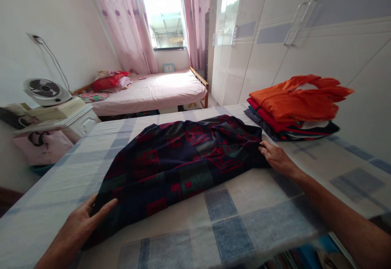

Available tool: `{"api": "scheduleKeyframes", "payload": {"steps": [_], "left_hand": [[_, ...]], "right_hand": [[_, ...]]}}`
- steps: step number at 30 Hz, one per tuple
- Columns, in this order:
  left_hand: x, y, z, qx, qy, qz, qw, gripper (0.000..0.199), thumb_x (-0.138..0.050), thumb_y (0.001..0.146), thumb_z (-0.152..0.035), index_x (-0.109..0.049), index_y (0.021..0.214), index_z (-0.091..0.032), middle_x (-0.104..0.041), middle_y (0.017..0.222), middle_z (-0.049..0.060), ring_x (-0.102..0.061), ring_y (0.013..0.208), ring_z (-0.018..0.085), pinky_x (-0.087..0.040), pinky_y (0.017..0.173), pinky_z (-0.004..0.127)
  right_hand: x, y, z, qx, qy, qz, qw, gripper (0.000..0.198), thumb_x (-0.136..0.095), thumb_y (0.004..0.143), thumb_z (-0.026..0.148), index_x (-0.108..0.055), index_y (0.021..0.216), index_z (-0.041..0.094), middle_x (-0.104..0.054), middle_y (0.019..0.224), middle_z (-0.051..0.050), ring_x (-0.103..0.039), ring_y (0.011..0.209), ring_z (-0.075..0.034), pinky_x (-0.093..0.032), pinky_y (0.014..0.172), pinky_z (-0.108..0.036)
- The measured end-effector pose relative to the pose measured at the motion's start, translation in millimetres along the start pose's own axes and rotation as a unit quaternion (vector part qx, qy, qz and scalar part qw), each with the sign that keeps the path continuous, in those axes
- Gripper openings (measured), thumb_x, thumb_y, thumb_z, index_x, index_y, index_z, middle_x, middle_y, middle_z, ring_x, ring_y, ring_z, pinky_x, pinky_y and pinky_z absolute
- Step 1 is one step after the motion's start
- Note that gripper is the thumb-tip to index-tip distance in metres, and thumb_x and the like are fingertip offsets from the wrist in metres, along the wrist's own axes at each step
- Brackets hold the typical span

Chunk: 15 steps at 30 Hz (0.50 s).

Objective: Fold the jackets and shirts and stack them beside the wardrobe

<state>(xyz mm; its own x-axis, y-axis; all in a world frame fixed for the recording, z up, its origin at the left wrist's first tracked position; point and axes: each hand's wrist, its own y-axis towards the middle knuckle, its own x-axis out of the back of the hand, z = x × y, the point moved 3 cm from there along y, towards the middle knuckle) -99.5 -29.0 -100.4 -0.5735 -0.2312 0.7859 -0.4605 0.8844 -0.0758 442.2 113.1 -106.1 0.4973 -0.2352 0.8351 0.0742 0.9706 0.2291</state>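
One dark patterned garment [183, 159], navy with red and grey-green figures, lying across a checked sheet [229, 220], from left hand [81, 220] to right hand [276, 157]. Right hand: thumb and fingers pinched on the garment's right end. Left hand: at the near left end, thumb spread over the garment, fingers partly hidden at its edge; whether it grips, I cannot tell from where I stand. Just beyond the right hand: one stack of folded clothes, an orange garment [293, 98] uppermost, a red garment [265, 116] under it. Well beyond the left hand: one fan [45, 90]. Well beyond both hands: one pink-covered bed [165, 90]. Step in hand, by my reckoning: straightening the dark patterned garment, which lies creased beside the right hand. Next move, I judge, calls for secure holds at both ends and an even pull, clear of the stack.
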Motion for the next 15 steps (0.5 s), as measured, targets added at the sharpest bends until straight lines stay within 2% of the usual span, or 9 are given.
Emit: {"api": "scheduleKeyframes", "payload": {"steps": [1, 4, 7, 9, 12, 15], "left_hand": [[-1, 0, 2, 0.022, -0.037, 0.017, 0.999, 0.049, -0.057, 0.071, -0.059, -0.062, 0.101, -0.021, -0.074, 0.08, 0.001, -0.07, 0.08, 0.028, -0.058, 0.071, 0.036], [0, 0, 6, 0.009, -0.106, 0.036, 0.994, 0.055, -0.055, 0.073, -0.06, -0.055, 0.115, -0.025, -0.073, 0.094, 0.001, -0.068, 0.089, 0.026, -0.057, 0.075, 0.034], [0, -2, 10, -0.001, -0.064, 0.014, 0.998, 0.056, -0.05, 0.076, -0.06, -0.05, 0.121, -0.027, -0.069, 0.105, 0.003, -0.067, 0.093, 0.029, -0.058, 0.072, 0.037], [0, -6, 11, -0.02, -0.005, 0.009, 1.0, 0.058, -0.049, 0.076, -0.06, -0.049, 0.125, -0.028, -0.066, 0.115, 0.005, -0.063, 0.103, 0.033, -0.056, 0.079, 0.044], [2, -11, 8, -0.085, 0.0, 0.031, 0.996, 0.062, -0.049, 0.078, -0.058, -0.041, 0.134, -0.032, -0.052, 0.136, 0.004, -0.05, 0.123, 0.033, -0.042, 0.1, 0.05], [5, -14, 6, -0.096, -0.011, -0.009, 0.995, 0.061, -0.041, 0.082, -0.058, -0.034, 0.138, -0.035, -0.041, 0.145, 0.002, -0.04, 0.132, 0.03, -0.033, 0.107, 0.049]], "right_hand": [[0, 0, -2, 0.002, -0.006, 0.005, 1.0, 0.021, -0.043, 0.081, 0.036, -0.058, 0.083, 0.021, -0.064, 0.071, -0.005, -0.06, 0.066, -0.022, -0.041, 0.059, -0.03], [6, -3, -5, 0.012, -0.004, -0.016, 1.0, 0.025, -0.039, 0.084, 0.039, -0.057, 0.082, 0.022, -0.063, 0.069, -0.003, -0.06, 0.065, -0.02, -0.041, 0.059, -0.029], [7, -5, -7, 0.017, -0.018, -0.037, 0.999, 0.025, -0.039, 0.084, 0.039, -0.057, 0.08, 0.022, -0.063, 0.067, -0.003, -0.06, 0.063, -0.02, -0.04, 0.059, -0.029], [3, -6, -8, 0.019, -0.026, -0.035, 0.999, 0.023, -0.041, 0.082, 0.038, -0.059, 0.079, 0.022, -0.065, 0.068, -0.004, -0.061, 0.064, -0.021, -0.04, 0.059, -0.03], [1, -7, -8, 0.02, -0.02, -0.025, 0.999, 0.024, -0.042, 0.082, 0.038, -0.06, 0.083, 0.022, -0.067, 0.072, -0.005, -0.062, 0.067, -0.022, -0.042, 0.06, -0.031], [5, -8, -8, 0.017, -0.011, -0.041, 0.999, 0.028, -0.04, 0.084, 0.04, -0.061, 0.087, 0.022, -0.067, 0.072, -0.004, -0.063, 0.067, -0.022, -0.042, 0.061, -0.03]]}}
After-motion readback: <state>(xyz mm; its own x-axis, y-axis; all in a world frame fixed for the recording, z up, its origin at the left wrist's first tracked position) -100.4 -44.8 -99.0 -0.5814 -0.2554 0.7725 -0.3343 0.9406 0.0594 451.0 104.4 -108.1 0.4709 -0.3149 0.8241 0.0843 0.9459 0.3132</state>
